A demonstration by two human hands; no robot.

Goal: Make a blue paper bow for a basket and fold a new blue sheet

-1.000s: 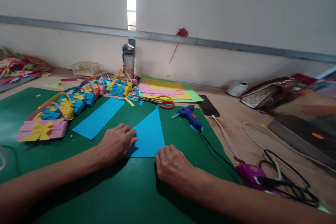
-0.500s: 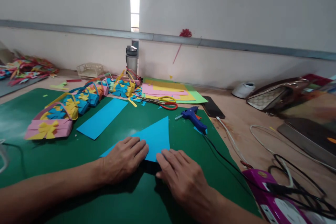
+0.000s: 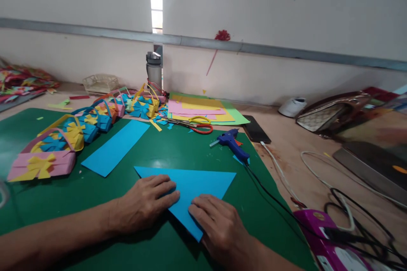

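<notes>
A blue sheet of paper (image 3: 190, 183), triangular in outline, lies in front of me with its long edge away from me and one corner toward me. My left hand (image 3: 148, 201) grips its left slanting edge, fingers on top and thumb hidden. On the right, my right hand (image 3: 222, 222) is closed on the lower right edge near the close corner, its thumb beneath the paper. Beyond my left hand, a separate blue paper strip (image 3: 116, 148) lies flat on the green mat (image 3: 152, 250).
Small paper baskets with bows (image 3: 47, 163) line the left side. Scissors (image 3: 200, 123) lie by stacked coloured paper (image 3: 206, 110). A blue glue gun (image 3: 233, 146), a phone (image 3: 257, 129) and a purple power strip (image 3: 330, 241) with cables are on the right. A bottle (image 3: 154, 70) stands behind.
The blue sheet has been turned, so its long edge now faces away and a corner points toward me. My hands have shifted slightly with it, and the view has moved a little.
</notes>
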